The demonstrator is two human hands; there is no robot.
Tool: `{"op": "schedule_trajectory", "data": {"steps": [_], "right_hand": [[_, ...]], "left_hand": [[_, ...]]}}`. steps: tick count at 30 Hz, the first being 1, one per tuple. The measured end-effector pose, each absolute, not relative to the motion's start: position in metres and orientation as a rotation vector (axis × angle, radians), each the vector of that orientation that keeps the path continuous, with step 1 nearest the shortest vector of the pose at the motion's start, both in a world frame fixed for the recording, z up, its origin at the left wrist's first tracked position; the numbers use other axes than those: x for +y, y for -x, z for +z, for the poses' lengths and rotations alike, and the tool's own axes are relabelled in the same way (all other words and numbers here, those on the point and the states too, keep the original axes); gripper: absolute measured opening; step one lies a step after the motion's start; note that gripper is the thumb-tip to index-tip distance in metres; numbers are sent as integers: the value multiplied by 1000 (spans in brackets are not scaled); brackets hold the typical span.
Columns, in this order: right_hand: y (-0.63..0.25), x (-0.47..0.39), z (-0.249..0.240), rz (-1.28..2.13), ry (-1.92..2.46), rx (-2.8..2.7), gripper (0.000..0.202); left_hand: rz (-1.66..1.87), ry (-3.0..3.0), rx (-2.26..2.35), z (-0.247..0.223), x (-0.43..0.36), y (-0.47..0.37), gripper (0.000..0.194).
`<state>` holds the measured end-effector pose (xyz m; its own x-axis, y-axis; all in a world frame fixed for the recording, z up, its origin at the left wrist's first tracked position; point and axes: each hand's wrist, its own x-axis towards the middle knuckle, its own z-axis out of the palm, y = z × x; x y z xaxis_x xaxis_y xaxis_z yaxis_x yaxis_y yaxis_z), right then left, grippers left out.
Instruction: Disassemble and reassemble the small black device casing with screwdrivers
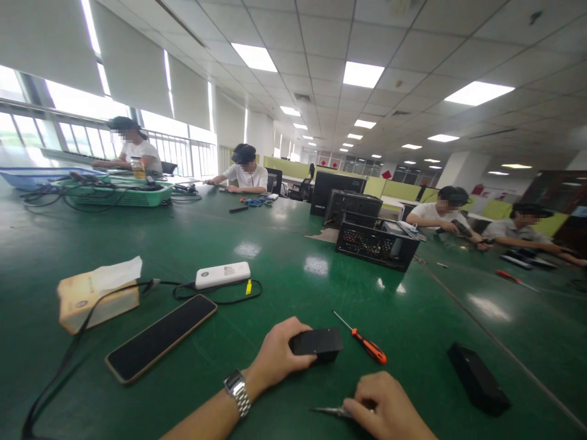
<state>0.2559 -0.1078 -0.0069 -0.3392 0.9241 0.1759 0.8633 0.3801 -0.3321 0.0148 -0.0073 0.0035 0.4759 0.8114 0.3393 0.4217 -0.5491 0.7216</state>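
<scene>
Black box (317, 344) sits gripped in the left hand (280, 352); nearby, the right hand (387, 406) pinches a pointed metal tool (332, 411)

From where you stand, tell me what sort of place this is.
Probably an electronics workshop in an office: a screwdriver and opened computer case on the green table, with office chairs behind.

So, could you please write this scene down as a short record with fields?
left hand: grips small black box
right hand: holds pointed metal tool
beyond right hand: orange-and-black screwdriver
far right: second black object
left side: phone, tissue pack, white device
surface: green table
background: black computer case, people at work
</scene>
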Motion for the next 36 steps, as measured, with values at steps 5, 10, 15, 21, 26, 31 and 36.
{"op": "schedule_trajectory", "data": {"steps": [5,10,15,21,26,31,36], "right_hand": [[-229,-105,-13,-61,1361,-2472,38],[-226,-102,-15,-273,1190,-2422,37],[-228,-97,0,-395,1210,-2179,25],[-228,-91,0,-291,1218,-2139,24],[-224,-90,-2,-173,1196,-2163,14],[-222,-91,3,-130,1129,-2176,10],[-222,-91,3,-90,1135,-2195,13]], "left_hand": [[891,-2168,966,3,-9,-17,34],[861,-2154,915,2,-12,-22,35],[874,-2133,863,0,-13,-29,31],[877,-2120,828,0,-13,-30,29],[855,-2137,842,0,-13,-30,33],[841,-2208,814,2,-15,-28,38],[820,-2254,806,5,-17,-26,40]]}}
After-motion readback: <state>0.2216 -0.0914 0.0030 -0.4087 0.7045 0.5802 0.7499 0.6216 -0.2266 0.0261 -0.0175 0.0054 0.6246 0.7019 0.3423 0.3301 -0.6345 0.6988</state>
